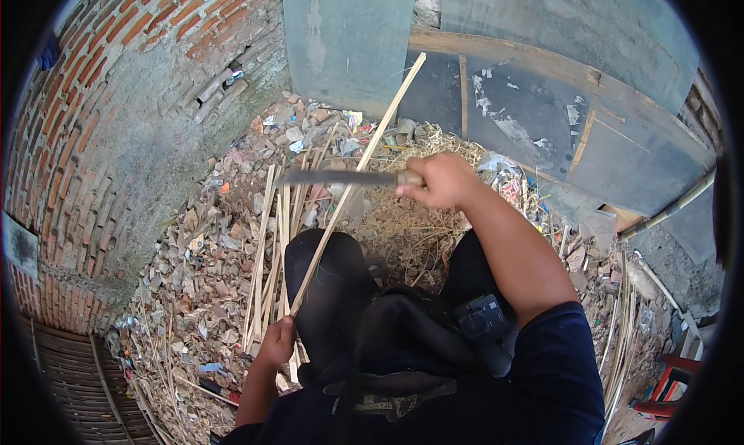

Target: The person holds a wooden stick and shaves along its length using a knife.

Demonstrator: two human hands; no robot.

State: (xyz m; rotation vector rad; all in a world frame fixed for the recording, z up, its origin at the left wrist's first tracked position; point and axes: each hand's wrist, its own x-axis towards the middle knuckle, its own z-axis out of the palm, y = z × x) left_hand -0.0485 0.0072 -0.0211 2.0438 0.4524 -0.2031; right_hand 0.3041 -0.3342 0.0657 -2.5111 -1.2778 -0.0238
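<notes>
My right hand [442,181] is closed round the wooden handle of a machete [341,177], whose long dark blade points left. The blade crosses a pale split bamboo strip [377,139] at its upper part; whether it touches cannot be told. Low on the left, my left hand [277,343] grips the near end of that strip. From there the strip slants up and away past my left knee [329,259], its far end raised near the panels. Several similar bamboo strips [267,267] lie on the rubble beside my left leg.
Broken brick and litter [194,282] cover the ground, with a heap of shavings [418,197] ahead. A brick wall [116,150] rises on the left; grey panels [496,104] stand at the back. More strips [616,336] and a red-framed object [663,387] are at right.
</notes>
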